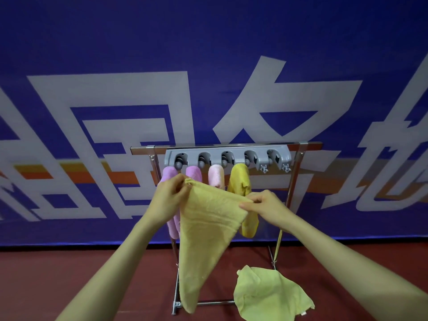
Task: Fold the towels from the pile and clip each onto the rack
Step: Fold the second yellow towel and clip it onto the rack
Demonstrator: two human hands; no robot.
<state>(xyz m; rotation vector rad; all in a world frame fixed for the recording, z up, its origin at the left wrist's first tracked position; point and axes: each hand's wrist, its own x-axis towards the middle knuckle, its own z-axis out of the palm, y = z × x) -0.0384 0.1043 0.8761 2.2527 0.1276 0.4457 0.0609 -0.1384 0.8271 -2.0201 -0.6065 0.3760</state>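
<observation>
Pinch grips of the left hand (pixel 169 195) and right hand (pixel 266 205) hold the pale yellow towel (pixel 208 232) by its top corners, long axis hanging down before the rack (pixel 301 147); the vacant end clip (pixel 274 158) lies above, nearer the right hand.

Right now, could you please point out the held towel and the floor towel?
held towel (pixel 206 239): head view, middle of hanging cloth.
floor towel (pixel 268 295): head view, crumpled centre.

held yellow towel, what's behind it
Four clipped towels on the rack: tops of two purple, a pink and a darker yellow show. The held yellow towel covers much of their lower parts.
</observation>
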